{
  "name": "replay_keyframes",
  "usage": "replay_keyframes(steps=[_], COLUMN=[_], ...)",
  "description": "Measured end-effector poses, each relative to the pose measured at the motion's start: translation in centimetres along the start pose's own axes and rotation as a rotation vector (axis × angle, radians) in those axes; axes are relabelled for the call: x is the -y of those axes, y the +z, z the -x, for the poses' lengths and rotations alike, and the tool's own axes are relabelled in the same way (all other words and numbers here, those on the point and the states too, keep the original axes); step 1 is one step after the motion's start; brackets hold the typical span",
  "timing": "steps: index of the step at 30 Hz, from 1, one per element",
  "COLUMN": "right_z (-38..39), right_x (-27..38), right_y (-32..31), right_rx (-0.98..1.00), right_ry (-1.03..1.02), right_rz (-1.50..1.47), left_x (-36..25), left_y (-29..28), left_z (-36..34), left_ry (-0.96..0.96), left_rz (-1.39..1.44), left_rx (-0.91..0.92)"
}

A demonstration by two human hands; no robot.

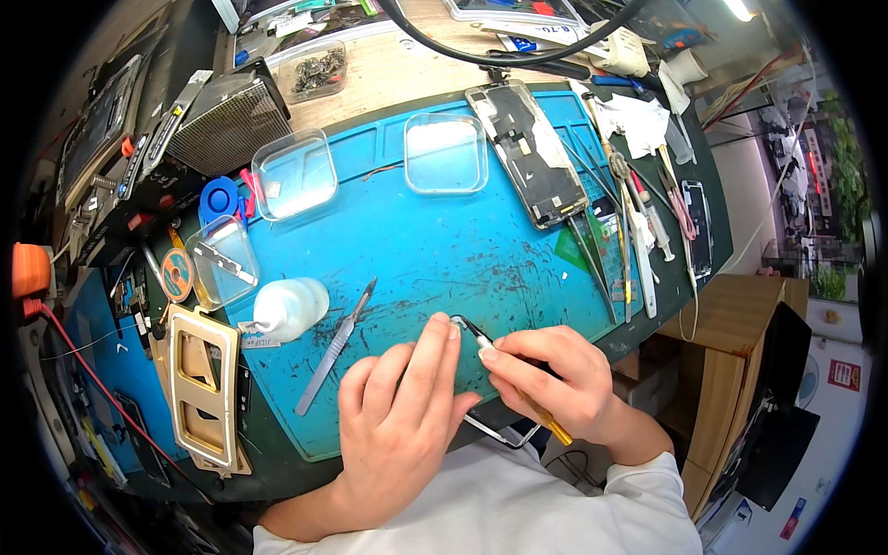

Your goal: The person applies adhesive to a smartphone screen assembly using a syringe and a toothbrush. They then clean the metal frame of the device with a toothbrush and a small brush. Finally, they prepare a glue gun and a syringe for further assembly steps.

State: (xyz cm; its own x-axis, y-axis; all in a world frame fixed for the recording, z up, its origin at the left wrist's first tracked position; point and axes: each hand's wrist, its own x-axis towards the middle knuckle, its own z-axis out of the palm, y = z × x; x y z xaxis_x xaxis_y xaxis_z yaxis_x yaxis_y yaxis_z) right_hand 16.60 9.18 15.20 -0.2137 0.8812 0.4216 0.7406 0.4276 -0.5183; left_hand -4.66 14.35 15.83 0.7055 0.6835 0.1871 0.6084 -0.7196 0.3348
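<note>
My left hand (398, 416) reaches onto the blue mat (361, 231), fingers extended, index and middle fingertips touching a small piece too tiny to make out. My right hand (564, 388) grips a slim tool (548, 420) with a yellow handle and dark angled tip, which meets that spot beside my left fingertips. A grey scalpel-like knife (326, 361) lies left of my hands, near a translucent squeeze bottle (290, 305). Part of a metal frame (490, 430) shows at the mat's front edge, partly hidden by my hands.
Two clear containers (294, 174) (446, 153) stand at the back. An opened device (527, 157) and tweezers (592, 264) lie right, among assorted tools. A clear box (217, 261), solder spool (176, 274), beige fixture (202, 388) and dark equipment (222, 116) crowd the left. A cable (518, 59) arches overhead.
</note>
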Motion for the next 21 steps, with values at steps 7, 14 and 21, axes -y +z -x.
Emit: replay_keyframes(steps=[7,14,21], right_z=[-0.71,-0.02,-0.18], right_x=[-0.35,-0.83,-0.85], right_y=[-0.44,-0.7,-0.87], right_rx=[0.005,-0.027,-0.009], right_ry=[0.065,0.109,0.112], right_rz=[-0.113,-0.191,-0.217], left_x=[0.06,0.02,-0.19], left_y=[-0.09,-0.07,-0.11], left_z=[-0.06,0.04,0.17], left_ry=[0.001,-0.007,-0.047], left_rz=[-0.004,0.014,0.093], left_rx=[0.006,0.001,0.011])
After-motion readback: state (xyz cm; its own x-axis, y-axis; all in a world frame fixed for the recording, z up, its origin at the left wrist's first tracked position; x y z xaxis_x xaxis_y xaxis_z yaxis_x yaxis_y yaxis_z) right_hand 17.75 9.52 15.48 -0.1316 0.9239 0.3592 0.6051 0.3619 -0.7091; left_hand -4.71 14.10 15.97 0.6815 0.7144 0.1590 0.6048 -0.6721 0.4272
